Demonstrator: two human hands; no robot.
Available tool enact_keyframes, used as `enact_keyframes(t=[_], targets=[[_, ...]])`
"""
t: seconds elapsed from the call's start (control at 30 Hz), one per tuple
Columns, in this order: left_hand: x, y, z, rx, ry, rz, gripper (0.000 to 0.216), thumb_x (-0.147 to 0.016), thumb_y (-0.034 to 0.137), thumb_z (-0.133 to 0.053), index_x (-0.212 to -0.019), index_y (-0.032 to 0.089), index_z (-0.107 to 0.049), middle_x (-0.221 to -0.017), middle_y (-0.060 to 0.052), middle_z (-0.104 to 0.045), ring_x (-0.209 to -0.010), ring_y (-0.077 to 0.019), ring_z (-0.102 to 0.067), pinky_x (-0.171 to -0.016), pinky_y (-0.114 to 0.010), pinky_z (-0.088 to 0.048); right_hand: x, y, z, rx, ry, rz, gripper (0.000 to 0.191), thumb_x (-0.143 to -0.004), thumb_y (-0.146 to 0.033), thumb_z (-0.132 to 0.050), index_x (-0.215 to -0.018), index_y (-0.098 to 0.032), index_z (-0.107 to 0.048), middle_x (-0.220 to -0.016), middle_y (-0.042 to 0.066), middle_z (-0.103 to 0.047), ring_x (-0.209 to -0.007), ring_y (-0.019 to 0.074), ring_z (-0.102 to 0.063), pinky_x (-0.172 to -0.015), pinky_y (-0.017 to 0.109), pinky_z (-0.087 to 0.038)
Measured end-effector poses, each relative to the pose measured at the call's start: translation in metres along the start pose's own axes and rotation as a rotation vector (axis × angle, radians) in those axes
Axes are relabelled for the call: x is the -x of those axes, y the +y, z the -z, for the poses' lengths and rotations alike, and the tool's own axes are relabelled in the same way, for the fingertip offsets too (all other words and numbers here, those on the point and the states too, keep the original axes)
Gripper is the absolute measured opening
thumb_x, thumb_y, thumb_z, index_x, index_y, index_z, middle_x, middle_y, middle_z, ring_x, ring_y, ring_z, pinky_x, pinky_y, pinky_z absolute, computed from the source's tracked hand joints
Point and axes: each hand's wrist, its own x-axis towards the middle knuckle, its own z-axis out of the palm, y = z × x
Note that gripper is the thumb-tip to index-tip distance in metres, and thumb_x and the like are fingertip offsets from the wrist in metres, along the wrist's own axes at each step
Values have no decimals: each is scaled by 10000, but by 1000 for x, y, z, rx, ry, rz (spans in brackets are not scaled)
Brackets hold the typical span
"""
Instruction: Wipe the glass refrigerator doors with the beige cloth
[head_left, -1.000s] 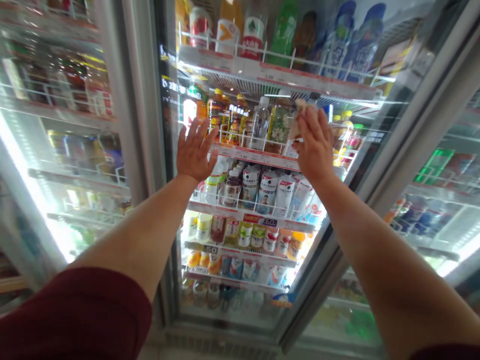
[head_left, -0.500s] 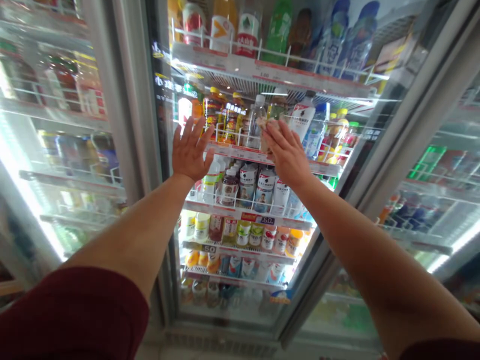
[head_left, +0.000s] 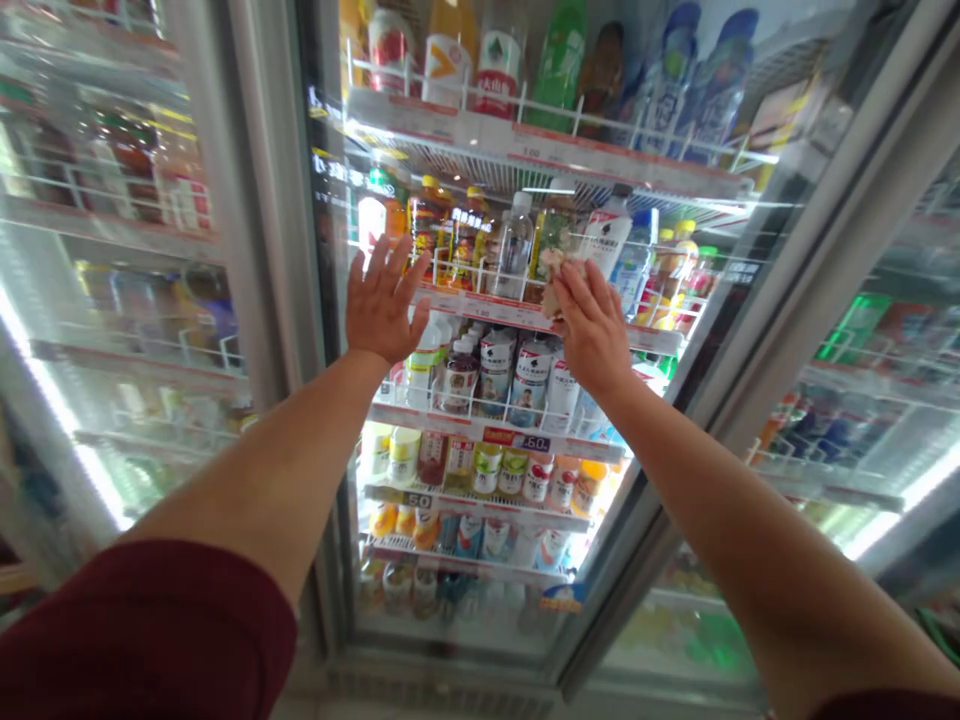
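Observation:
Both of my arms reach forward to the closed glass door (head_left: 450, 640) of a drinks fridge. My left hand (head_left: 385, 305) lies flat against the glass with its fingers spread, holding nothing. My right hand (head_left: 598, 330) presses a crumpled beige cloth (head_left: 553, 290) to the glass. Its fingers lie together over the cloth and hide part of it. Behind the glass, near the cloth, stand a clear bottle (head_left: 515, 245) and a white-labelled bottle (head_left: 604, 232).
Shelves of bottled drinks fill the fridge, with a price rail (head_left: 495, 312) along one shelf edge. Metal door frames stand at the left (head_left: 262, 200) and right (head_left: 780, 330). More drinks fridges flank this one on both sides.
My right hand has slid with the cloth a little to the right and down across the glass. My left hand has stayed in place.

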Motion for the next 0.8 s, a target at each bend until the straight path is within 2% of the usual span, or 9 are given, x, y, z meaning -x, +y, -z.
enact_keyframes(t=[0.2,0.37,0.43,0.6,0.7,0.8], targets=[[0,2,1,-28,5,2,645,-1008,399,-446,-1637,291,-355,-1705,-50,-312,-1608,-293,-174,-1333,-546,-88,-7,-15,-6,0,-55,73,681,-1020,-134,-376,-1672,-295,-260,-1701,13,-373,-1630,256,-183,-1327,567,-248],[0,1,0,-45,-6,8,650,-995,410,-454,-1627,292,-365,-1705,-44,-311,-1606,-305,-184,-1322,-570,-112,5,-16,-9,26,-114,197,645,-1043,-147,-369,-1661,-314,-293,-1671,16,-426,-1611,249,-252,-1330,548,-262],[0,2,1,-35,-8,11,653,-990,407,-454,-1626,289,-364,-1705,-47,-311,-1606,-311,-183,-1320,-578,-115,7,-5,-5,31,-55,176,650,-1049,-167,-365,-1669,-334,-262,-1665,21,-435,-1609,263,-258,-1318,577,-280],[-2,4,3,-20,-11,26,656,-987,400,-453,-1629,301,-359,-1699,-43,-326,-1605,-305,-187,-1321,-574,-113,7,29,7,23,171,6,703,-1035,-192,-378,-1686,-357,-168,-1700,35,-368,-1626,318,-184,-1284,690,-268],[-2,5,3,-27,-12,28,656,-989,408,-453,-1630,300,-361,-1697,-42,-331,-1607,-290,-184,-1324,-559,-113,13,29,6,6,176,5,687,-1037,-200,-380,-1683,-347,-196,-1690,46,-386,-1625,323,-192,-1280,696,-270],[-1,5,3,-30,-19,30,648,-992,408,-445,-1626,295,-368,-1704,-43,-315,-1607,-293,-179,-1324,-561,-108,17,15,1,-20,78,49,665,-1041,-197,-387,-1673,-347,-243,-1667,43,-428,-1623,301,-207,-1293,656,-276]])
